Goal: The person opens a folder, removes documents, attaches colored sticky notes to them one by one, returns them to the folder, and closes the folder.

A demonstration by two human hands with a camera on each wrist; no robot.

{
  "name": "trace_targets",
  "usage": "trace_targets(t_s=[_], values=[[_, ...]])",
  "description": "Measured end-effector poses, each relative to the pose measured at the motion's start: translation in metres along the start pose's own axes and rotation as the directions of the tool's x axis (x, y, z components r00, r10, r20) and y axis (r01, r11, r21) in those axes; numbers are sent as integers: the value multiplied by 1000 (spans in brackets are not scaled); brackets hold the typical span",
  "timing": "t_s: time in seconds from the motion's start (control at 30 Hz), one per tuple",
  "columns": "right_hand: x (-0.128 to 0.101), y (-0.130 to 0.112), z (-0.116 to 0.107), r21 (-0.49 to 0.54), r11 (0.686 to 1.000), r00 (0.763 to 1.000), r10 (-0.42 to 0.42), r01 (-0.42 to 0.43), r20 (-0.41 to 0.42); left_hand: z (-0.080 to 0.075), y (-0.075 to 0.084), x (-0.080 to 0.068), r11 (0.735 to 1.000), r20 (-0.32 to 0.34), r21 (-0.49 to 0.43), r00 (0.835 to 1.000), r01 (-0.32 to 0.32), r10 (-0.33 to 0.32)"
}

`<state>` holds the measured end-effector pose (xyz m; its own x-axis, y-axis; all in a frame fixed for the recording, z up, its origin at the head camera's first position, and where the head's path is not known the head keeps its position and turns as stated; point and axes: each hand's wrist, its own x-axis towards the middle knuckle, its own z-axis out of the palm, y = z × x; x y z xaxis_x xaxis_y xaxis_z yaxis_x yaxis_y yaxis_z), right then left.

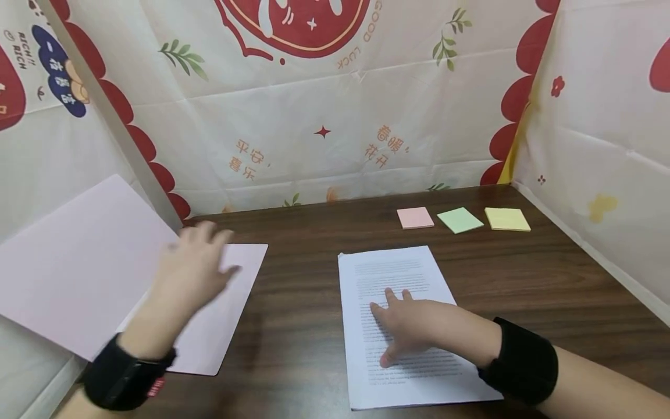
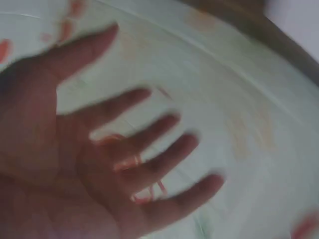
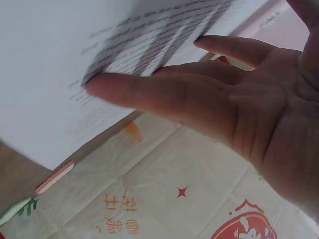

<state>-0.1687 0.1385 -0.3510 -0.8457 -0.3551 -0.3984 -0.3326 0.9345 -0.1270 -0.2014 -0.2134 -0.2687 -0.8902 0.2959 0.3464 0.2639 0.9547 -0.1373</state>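
Fingers of right hand [image 1: 413,329] are laid flat, ungripped, on white printed paper stack [image 1: 398,291]. Left hand [image 1: 191,270] is spread, grasping nothing, over open pale pink paper folder [image 1: 78,262] beneath it.

Printed cloth walls [image 1: 324,116], wooden table [image 1: 523,279]

The right hand [image 1: 413,329] rests with straight fingers on the printed sheets [image 1: 403,326]. At nine o'clock, the blurred left hand [image 1: 191,267] seems to touch the open pink folder [image 1: 89,262]. Three sticky-note pads [image 1: 460,219] lie at one o'clock.
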Motion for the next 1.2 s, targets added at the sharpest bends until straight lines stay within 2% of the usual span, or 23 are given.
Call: trace_targets(t_s=[0.03,0.1,0.17,0.23,0.3,0.33,0.4,0.53,0.67,0.73,0.97,1.1,1.2], values=[[0,-1,0,1,1000,1000,-5,5,4,6,20,7,998,55,-37,997,-50,52],[0,-2,-1,8,1000,1000,-13,13,14,18,61,17,984,196,-133,971,-115,140],[0,-2,-2,23,1000,1000,-14,13,27,31,98,24,967,303,-196,927,-165,220],[0,-2,-5,40,999,999,-17,15,40,41,131,28,956,418,-225,867,-189,270],[-2,0,-9,54,998,998,-27,25,50,47,155,29,950,483,-224,822,-218,302],[-3,2,-11,54,998,998,-39,36,53,50,163,28,948,502,-218,806,-234,314],[-5,4,-15,51,997,997,-61,58,55,53,174,26,946,524,-191,787,-263,324],[-9,9,-21,61,995,995,-87,83,55,60,180,19,938,518,-142,784,-315,342],[-9,10,-23,70,994,995,-92,88,50,64,182,18,927,486,-100,795,-362,363],[-8,10,-23,59,994,994,-95,92,50,66,184,18,925,477,-95,798,-369,367],[-5,8,-17,41,997,996,-68,65,61,70,188,18,927,497,-111,788,-358,363],[-4,12,-20,49,997,998,-66,66,8,71,189,17,929,497,-95,791,-357,355],[5,25,-36,2,1000,997,-30,30,-77,72,189,18,929,500,-87,790,-361,354]])
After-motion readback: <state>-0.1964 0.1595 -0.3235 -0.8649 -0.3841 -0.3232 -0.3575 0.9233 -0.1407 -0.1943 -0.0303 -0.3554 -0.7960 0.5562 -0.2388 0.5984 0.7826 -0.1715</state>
